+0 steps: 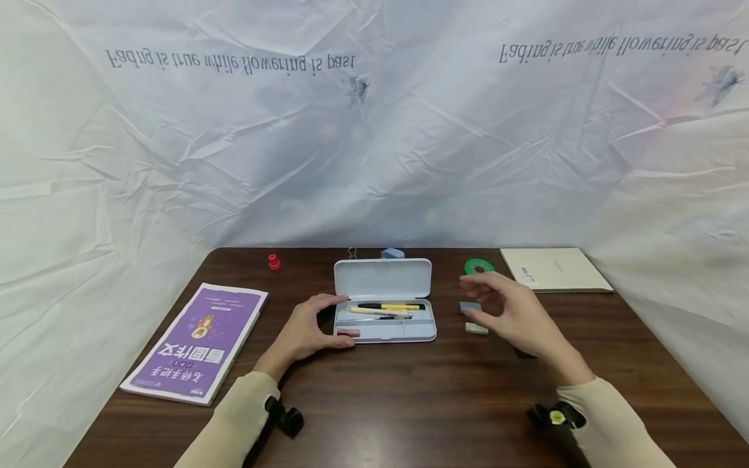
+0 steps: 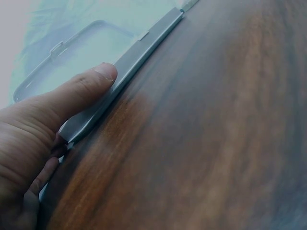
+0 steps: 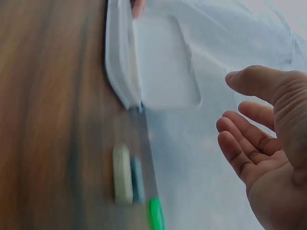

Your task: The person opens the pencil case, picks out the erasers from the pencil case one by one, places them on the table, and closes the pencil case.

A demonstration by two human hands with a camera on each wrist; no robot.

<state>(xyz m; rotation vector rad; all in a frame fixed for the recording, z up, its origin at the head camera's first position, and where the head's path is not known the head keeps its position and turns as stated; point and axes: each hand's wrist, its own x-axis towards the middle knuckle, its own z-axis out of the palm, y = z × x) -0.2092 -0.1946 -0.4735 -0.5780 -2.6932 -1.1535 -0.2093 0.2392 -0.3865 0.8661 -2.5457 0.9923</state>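
Note:
A pale blue-white pencil case [image 1: 383,279] stands with its lid raised. Inside lie a yellow and black pen [image 1: 392,306], a few more pens and a small pink block [image 1: 348,332]. My left hand [image 1: 305,330] grips the case's left end, thumb at the front edge and fingers towards the hinge. In the left wrist view the thumb [image 2: 88,86] rests on the front rim. My right hand [image 1: 517,318] hovers to the right, fingers loosely bent and holding nothing. Close by it are a blue-grey block [image 1: 469,306] and a pale green block [image 1: 476,329], both eraser-like.
A purple book [image 1: 201,338] lies on the left of the wooden table [image 1: 380,403]. Along the back are a red stopper-like piece [image 1: 274,262], a binder clip [image 1: 352,253], a blue object [image 1: 393,253], a green tape roll [image 1: 471,264] and a cream notebook [image 1: 556,268].

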